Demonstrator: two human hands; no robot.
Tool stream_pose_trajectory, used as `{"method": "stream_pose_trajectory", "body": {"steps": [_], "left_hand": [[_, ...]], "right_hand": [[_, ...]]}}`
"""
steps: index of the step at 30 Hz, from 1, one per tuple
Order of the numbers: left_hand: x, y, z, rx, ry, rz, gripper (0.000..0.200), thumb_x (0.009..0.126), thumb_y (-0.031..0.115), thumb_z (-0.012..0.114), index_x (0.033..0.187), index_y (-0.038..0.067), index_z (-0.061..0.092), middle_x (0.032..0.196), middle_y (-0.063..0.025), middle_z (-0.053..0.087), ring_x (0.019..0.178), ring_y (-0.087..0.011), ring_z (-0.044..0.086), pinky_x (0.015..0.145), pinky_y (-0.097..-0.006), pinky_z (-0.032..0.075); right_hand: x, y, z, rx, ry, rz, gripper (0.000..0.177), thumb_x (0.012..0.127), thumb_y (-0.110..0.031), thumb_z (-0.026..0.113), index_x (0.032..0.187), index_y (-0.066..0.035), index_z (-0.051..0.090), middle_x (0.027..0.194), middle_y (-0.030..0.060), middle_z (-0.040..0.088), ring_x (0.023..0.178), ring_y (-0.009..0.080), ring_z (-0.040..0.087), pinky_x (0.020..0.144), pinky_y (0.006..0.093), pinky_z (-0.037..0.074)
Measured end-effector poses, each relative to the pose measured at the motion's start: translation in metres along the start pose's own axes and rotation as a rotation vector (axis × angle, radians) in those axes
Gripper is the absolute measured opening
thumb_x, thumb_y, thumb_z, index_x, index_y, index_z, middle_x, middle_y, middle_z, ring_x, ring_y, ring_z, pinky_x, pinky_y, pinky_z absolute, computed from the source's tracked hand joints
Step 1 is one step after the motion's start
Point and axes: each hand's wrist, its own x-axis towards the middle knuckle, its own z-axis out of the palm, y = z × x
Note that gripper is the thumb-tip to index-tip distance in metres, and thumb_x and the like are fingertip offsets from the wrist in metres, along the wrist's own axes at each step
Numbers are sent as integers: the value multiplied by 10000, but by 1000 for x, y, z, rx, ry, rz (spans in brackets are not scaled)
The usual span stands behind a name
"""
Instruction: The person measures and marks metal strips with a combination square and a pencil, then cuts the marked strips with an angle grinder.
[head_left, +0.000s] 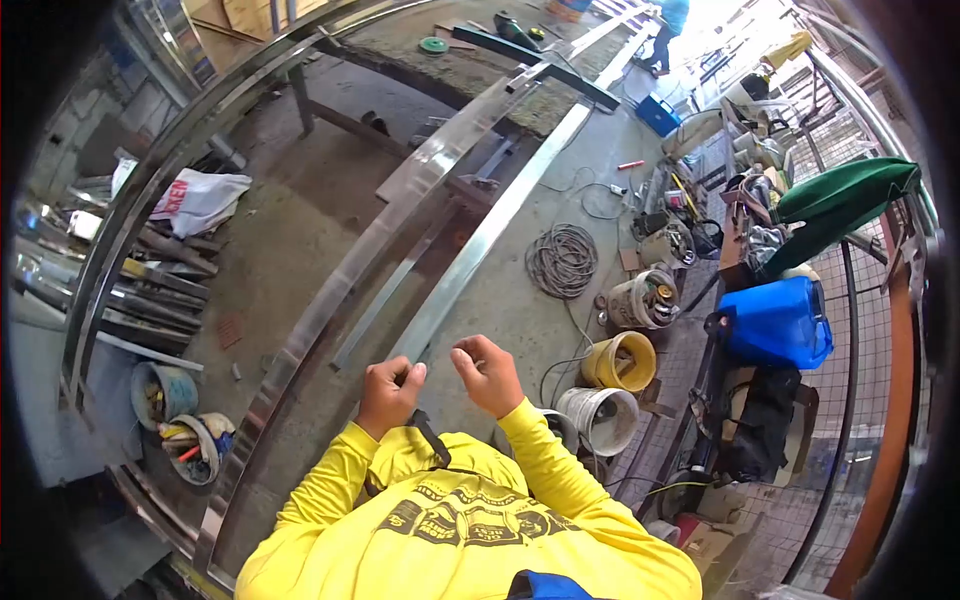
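Note:
My left hand (pixel 388 397) is closed, fingers curled and thumb on top, right at the near end of a long shiny metal bar (pixel 483 242). A short way to its right, my right hand (pixel 487 376) is raised with its fingers curled in. I cannot make out anything held in either hand. Below the hands, a dark strap (pixel 430 438) lies across the front of my yellow shirt (pixel 470 530). Left of the bar runs a wide polished metal frame (pixel 340 285), with a thinner metal strip (pixel 380 308) between them.
On the right stand a yellow bucket (pixel 618 362), a white bucket (pixel 600 420), a tool-filled bucket (pixel 643 299) and a blue jerrycan (pixel 776 323). A coiled cable (pixel 562 260) lies on the floor. Two more buckets (pixel 165 393) sit at left. A person (pixel 668 35) is far ahead.

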Motion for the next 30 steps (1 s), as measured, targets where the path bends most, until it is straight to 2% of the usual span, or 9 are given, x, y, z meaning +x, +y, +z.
{"method": "stream_pose_trajectory", "body": {"steps": [4,9,12,17,20,24,26,28,30], "left_hand": [[112,-3,64,-45,-76,26,416,942,236,697,665,-10,509,551,-131,472,509,-147,420,505,-379,364],[224,-8,134,-42,-152,42,369,939,249,701,706,2,558,609,-171,555,542,-335,578,532,-427,414],[277,24,155,-108,-176,5,349,938,233,701,715,2,564,614,-172,557,546,-327,583,535,-420,417],[350,43,180,-119,-84,-10,346,932,188,720,692,4,552,566,-101,500,513,-144,471,498,-360,373],[391,41,195,-66,27,-39,346,938,162,712,683,6,537,560,-86,478,512,-125,438,493,-353,356],[444,39,232,-14,205,-113,335,938,152,711,693,-1,541,574,-96,482,506,-145,437,501,-351,353],[468,42,260,52,255,-187,292,932,164,711,736,-9,582,637,-142,553,562,-246,532,541,-373,412],[497,49,290,83,302,-256,228,918,186,717,795,5,651,731,-180,639,673,-375,655,592,-407,486],[525,73,319,26,312,-347,225,925,219,712,840,14,675,780,-191,658,733,-402,669,634,-438,501]], "right_hand": [[95,40,-71,-120,2,22,200,963,-186,709,1027,2,687,837,111,718,737,175,671,702,321,538],[214,54,-142,-302,-8,22,182,938,-166,724,990,4,683,839,144,712,728,243,697,703,345,550],[263,62,-184,-320,-36,108,185,940,-173,717,997,1,693,857,161,719,769,264,722,712,359,556],[346,92,-233,-348,-36,104,214,955,-200,702,1000,9,695,865,170,726,786,281,733,736,363,565],[408,122,-253,-270,-74,98,192,954,-176,701,994,11,693,814,161,701,725,258,707,694,343,547],[521,143,-284,-227,-129,-94,138,945,-140,703,965,-4,693,802,153,678,675,231,660,633,336,501],[588,135,-304,-272,-174,-210,104,937,-120,705,966,-20,700,809,142,683,689,238,663,635,334,506],[662,129,-321,-311,-228,-455,64,932,-98,706,962,-42,696,851,120,700,703,265,665,652,351,520],[730,127,-341,-355,-316,-582,82,931,-84,698,999,-40,697,869,113,686,764,276,665,715,374,531]]}}
